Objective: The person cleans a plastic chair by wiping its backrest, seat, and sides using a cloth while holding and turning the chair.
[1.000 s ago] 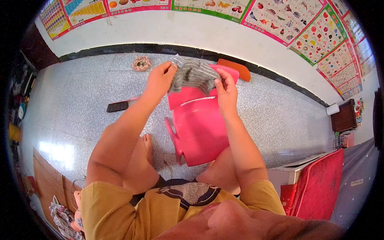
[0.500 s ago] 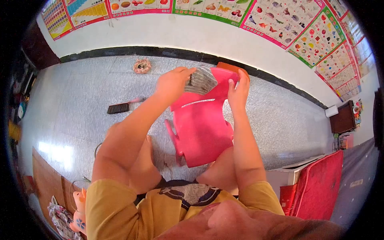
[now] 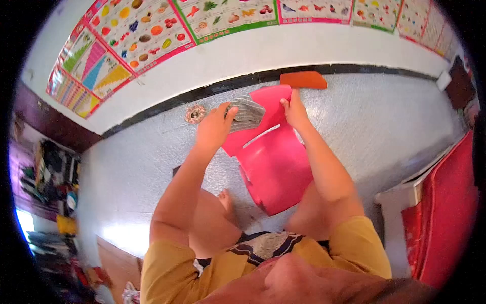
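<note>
Just above the centre of the frame, the left hand point(image 3: 213, 127) has its grip closed on a striped cloth point(image 3: 248, 112) lying against the backrest of a pink chair point(image 3: 276, 167). The right hand's point(image 3: 296, 110) grip is closed around the backrest's right edge, probably steadying it. Grey floor point(image 3: 354, 121) spreads beneath; posters point(image 3: 233, 20) line the wall point(image 3: 238, 55) along the top.

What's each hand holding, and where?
Left hand: the striped gray cloth, by its left end. Right hand: the pink chair's backrest, by its right edge.
</note>
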The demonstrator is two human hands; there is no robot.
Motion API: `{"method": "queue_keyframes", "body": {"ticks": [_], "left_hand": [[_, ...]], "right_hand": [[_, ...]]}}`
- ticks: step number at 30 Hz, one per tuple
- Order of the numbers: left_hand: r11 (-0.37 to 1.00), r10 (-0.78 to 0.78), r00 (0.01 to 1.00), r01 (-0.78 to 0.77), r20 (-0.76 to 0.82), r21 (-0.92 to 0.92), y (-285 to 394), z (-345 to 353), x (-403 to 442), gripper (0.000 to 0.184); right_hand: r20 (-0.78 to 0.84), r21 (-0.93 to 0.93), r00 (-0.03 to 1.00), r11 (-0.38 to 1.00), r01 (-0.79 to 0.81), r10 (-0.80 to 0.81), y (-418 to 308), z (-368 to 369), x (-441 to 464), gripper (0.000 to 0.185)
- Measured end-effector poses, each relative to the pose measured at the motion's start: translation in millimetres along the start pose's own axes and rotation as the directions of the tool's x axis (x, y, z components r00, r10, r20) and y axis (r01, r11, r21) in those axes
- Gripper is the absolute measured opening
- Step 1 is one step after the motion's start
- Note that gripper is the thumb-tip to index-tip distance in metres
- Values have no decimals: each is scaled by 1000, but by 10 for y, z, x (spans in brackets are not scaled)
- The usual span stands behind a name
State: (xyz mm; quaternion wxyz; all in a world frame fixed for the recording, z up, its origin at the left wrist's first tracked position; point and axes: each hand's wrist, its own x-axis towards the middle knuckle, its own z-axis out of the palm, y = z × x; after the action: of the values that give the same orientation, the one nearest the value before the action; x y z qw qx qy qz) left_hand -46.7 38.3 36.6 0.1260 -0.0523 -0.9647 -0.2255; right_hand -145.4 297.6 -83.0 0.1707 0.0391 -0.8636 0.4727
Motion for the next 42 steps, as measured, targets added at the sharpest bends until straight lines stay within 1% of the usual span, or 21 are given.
{"method": "queue_keyframes", "body": {"ticks": [2, 5, 7, 8, 11, 14, 17, 20, 23, 25, 26, 27, 28, 29, 30, 33, 34, 37, 38, 40, 42], "left_hand": [[998, -18, 999, 16, 30, 57, 38, 35, 79, 46], [995, 7, 998, -14, 69, 103, -64, 234, 355, 43], [971, 5, 997, -24, 79, 238, 110, 281, 451, 41], [954, 0, 996, -25, 84, 299, 189, 324, 478, 39], [964, 49, 997, -65, 67, 259, 333, 502, 623, 36], [935, 160, 986, -167, 46, 312, 327, 599, 686, 34], [945, 172, 983, -185, 71, 271, 309, 481, 595, 35], [939, 152, 983, -177, 104, 294, 144, 437, 527, 41], [959, 188, 977, -204, 97, 198, -10, 373, 480, 47], [998, -6, 998, 10, 56, -56, -200, 349, 589, 54], [976, -108, 993, 117, 54, -185, -316, 325, 637, 58], [899, -254, 937, 321, 241, -299, -445, 263, 676, 62], [771, -355, 829, 521, 433, -365, -548, 176, 709, 66], [605, -402, 679, 701, 615, -379, -619, 143, 734, 70], [434, -402, 596, 792, 695, -429, -616, 113, 662, 64], [204, -180, 588, 807, 789, -554, -818, 138, 584, 53], [112, -103, 615, 788, 782, -605, -904, 149, 608, 40], [243, -158, 791, 611, 591, -753, -1009, 161, 733, 36], [294, -218, 839, 543, 498, -787, -1032, 137, 763, 36], [411, -311, 905, 404, 291, -817, -881, -16, 801, 38], [660, -217, 976, 164, 23, -733, -724, -159, 794, 44]], "right_hand": [[7, -26, 1000, 1000, -14, 15, -52, -10, -47, 35], [29, -11, 999, 1000, -25, 26, -222, -126, -58, 35], [35, -1, 998, 998, -58, 58, -256, -132, -52, 35], [28, 17, 998, 999, -49, 49, -218, -87, -31, 34], [16, 58, 999, 998, -34, 33, -116, -15, 11, 33], [22, 71, 999, 997, -40, 39, -179, -76, -14, 33], [41, 36, 999, 999, -24, 23, -190, -119, -8, 32], [58, 44, 998, 999, -30, 27, -269, -154, -26, 32], [63, 54, 998, 998, -31, 27, -258, -110, -21, 32], [88, 45, 995, 998, -52, 48, -242, -94, -4, 31], [75, 45, 996, 998, -45, 42, -233, -85, -2, 31], [61, 44, 997, 998, -39, 36, -225, -76, 4, 31], [47, 44, 998, 999, -31, 29, -228, -76, 6, 32], [52, 39, 998, 999, -36, 34, -231, -85, 3, 32], [58, 33, 998, 999, -39, 37, -244, -99, -5, 32], [59, 30, 998, 999, -38, 36, -261, -107, 3, 32], [60, 29, 997, 999, -39, 38, -259, -103, 2, 32], [62, 28, 997, 999, -42, 41, -259, -95, 4, 32], [57, 32, 998, 999, -34, 33, -264, -94, -1, 32], [40, 41, 999, 999, -22, 20, -245, -88, -6, 32], [40, 33, 999, 999, 0, -2, -204, -57, 10, 32]]}}
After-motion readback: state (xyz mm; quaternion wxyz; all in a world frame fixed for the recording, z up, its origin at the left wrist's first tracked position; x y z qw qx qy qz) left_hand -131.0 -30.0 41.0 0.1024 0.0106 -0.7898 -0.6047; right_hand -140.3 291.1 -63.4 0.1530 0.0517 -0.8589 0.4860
